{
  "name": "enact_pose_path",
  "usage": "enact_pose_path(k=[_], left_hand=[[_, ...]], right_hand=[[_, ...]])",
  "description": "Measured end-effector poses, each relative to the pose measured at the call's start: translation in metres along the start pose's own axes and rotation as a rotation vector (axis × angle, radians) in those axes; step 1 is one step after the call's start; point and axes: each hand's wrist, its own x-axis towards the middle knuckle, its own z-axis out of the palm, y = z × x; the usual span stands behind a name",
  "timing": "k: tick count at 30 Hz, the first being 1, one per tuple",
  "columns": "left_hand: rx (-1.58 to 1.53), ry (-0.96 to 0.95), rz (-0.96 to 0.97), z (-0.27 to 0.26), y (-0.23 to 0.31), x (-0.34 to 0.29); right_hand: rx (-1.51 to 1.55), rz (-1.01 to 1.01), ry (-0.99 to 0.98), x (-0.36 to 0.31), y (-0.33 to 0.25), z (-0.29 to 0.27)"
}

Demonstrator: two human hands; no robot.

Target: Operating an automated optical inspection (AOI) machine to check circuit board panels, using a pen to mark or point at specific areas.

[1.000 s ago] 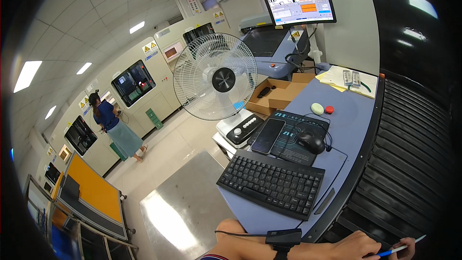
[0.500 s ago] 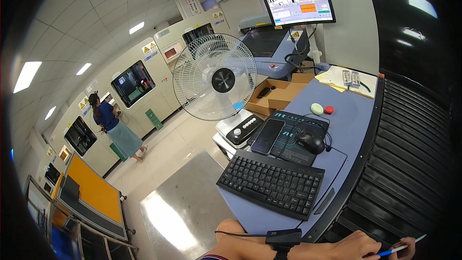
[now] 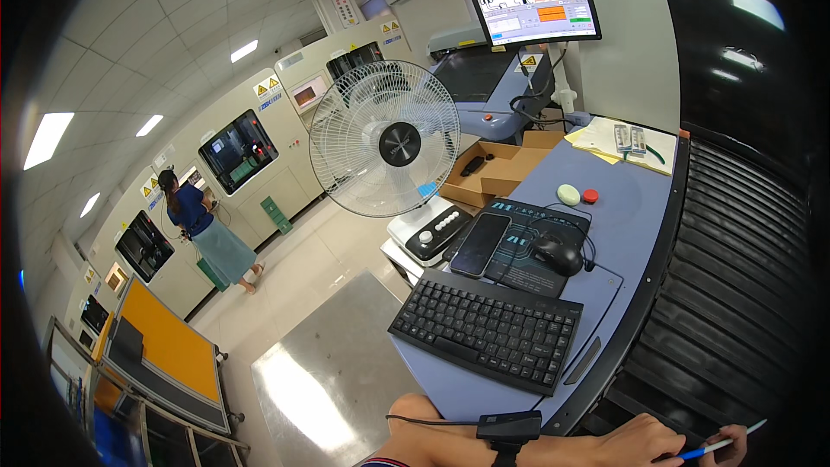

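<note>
At the lower right, my left hand is closed, its fingertips at the blue end of a slim white-and-blue pen-like stick. A black strapped device with a cable sits on my left wrist. My right hand, partly cut off by the lower edge, has its fingers curled around the white part of the stick. The stick slants up to the right, its pale tip poking out beyond my right hand. Nearest to my left forearm is the black keyboard on the blue-grey desk.
On the desk are a mouse, a phone, red and pale buttons, and papers with small tools. Black ribbed covers run along the right. A fan and an open carton stand beyond. Another person stands at machines far left.
</note>
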Motion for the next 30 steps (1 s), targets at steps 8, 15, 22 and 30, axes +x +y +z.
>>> enact_pose_path(k=[8, 15, 22, 30], left_hand=[[-0.006, -0.003, 0.000, 0.000, -0.001, 0.000], [-0.007, -0.007, 0.000, -0.001, 0.001, 0.001], [0.009, -0.001, 0.012, -0.001, 0.000, 0.000], [-0.027, 0.006, -0.003, 0.000, 0.000, 0.001]], right_hand=[[0.004, -0.005, -0.002, -0.001, 0.000, 0.000], [0.006, -0.006, 0.001, 0.000, -0.002, 0.001], [-0.001, 0.015, 0.000, 0.000, -0.003, 0.001], [-0.005, 0.026, -0.005, 0.000, -0.004, 0.000]])
